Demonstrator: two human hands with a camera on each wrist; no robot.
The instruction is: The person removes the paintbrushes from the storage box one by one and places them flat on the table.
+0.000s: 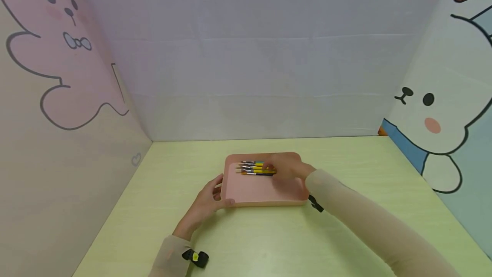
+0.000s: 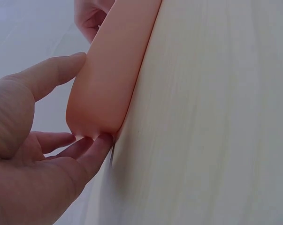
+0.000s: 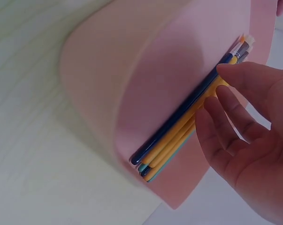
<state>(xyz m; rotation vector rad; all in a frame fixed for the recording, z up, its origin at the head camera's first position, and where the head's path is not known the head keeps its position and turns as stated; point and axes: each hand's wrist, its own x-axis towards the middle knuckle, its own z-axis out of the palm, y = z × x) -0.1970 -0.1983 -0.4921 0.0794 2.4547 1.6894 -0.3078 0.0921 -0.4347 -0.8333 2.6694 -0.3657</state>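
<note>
A shallow pink tray (image 1: 250,189) lies on the table, and several paintbrushes (image 1: 250,168) are lined up side by side inside it. My left hand (image 1: 205,202) holds the tray's near left corner. In the left wrist view, its thumb touches the upper edge of the tray (image 2: 108,70) and the fingertips touch the side. Over the brushes is my right hand (image 1: 288,167). The right wrist view shows loosely bent fingers and the thumb at the brushes (image 3: 179,122), which have dark blue, yellow and teal handles. Whether the fingertips press on them is unclear.
The pale wood-grain table (image 1: 261,243) extends around the tray. A plain whitish wall (image 1: 261,67) stands behind it. Side panels carry a pink cartoon animal (image 1: 69,63) at left and a white one (image 1: 442,97) at right.
</note>
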